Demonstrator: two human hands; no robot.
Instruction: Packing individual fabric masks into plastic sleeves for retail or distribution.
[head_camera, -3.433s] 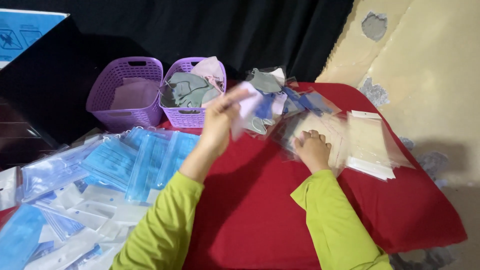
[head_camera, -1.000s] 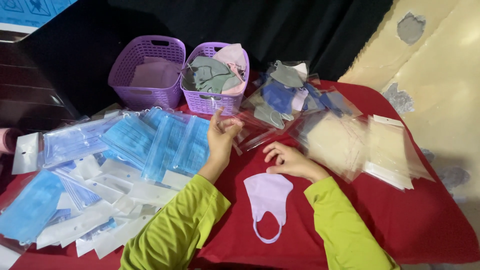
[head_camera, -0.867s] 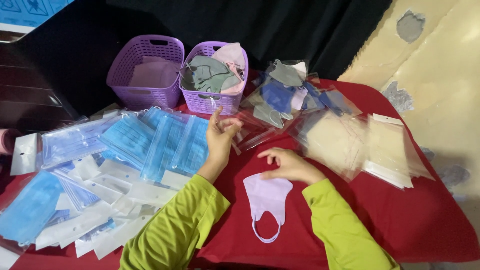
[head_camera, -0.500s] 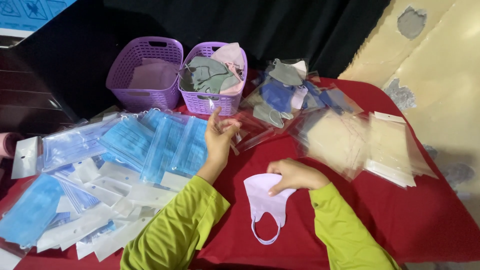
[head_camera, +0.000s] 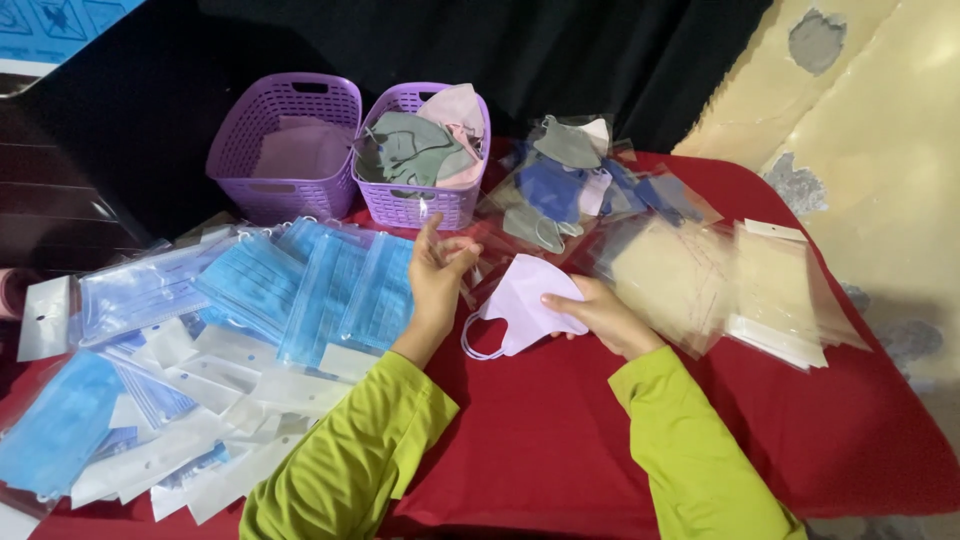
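My right hand holds a pale lilac face mask just above the red tablecloth, one ear loop hanging down on its left. Close beside the mask, my left hand is raised with its fingers up and pinches the edge of a clear plastic pouch. Both arms wear lime-green sleeves. The pouch is hard to make out against the cloth.
Two purple baskets stand at the back: the left one holds pink cloth, the right one grey and pink masks. Packs of blue masks cover the left. Bagged masks and empty clear pouches lie at the right.
My right hand has picked the lilac mask up off the red cloth and brought it up towards my left hand. The left hand has stayed in place.
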